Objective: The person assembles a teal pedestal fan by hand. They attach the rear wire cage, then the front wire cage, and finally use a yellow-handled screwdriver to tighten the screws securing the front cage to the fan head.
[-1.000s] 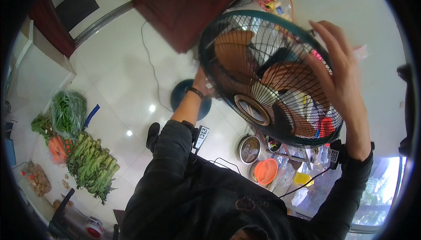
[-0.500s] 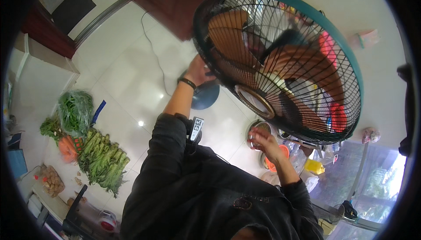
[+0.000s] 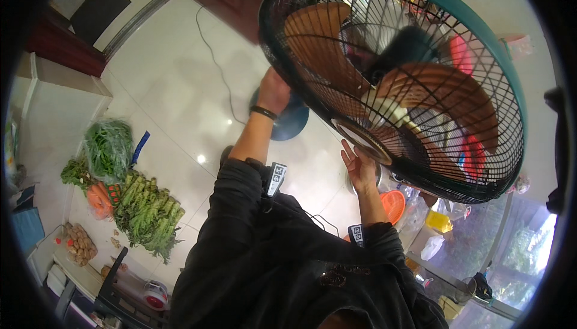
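A standing electric fan with a green-rimmed black wire cage (image 3: 415,185) and brown blades (image 3: 324,34) fills the upper right, close to me. Its round dark blue base (image 3: 293,121) stands on the floor below. My left hand (image 3: 274,93) is closed beside the cage's left rim, above the base; its fingertips and whatever they grip are hidden. My right hand (image 3: 360,170) is open, fingers apart and pointing up, at the cage's lower edge near the round centre cap (image 3: 362,141). Whether its fingertips touch the cage I cannot tell.
A grey cord (image 3: 217,73) runs over the tiled floor to the base. Leafy greens in a plastic bag (image 3: 108,149), carrots (image 3: 99,201), stalky green vegetables (image 3: 150,215) and a bag of brown lumps (image 3: 79,245) lie at left. An orange basket (image 3: 393,206) stands at right.
My right hand has moved up to the cage's lower edge, fingers spreading. The fan head has shifted right and looks larger. My left hand has moved slightly right along with it.
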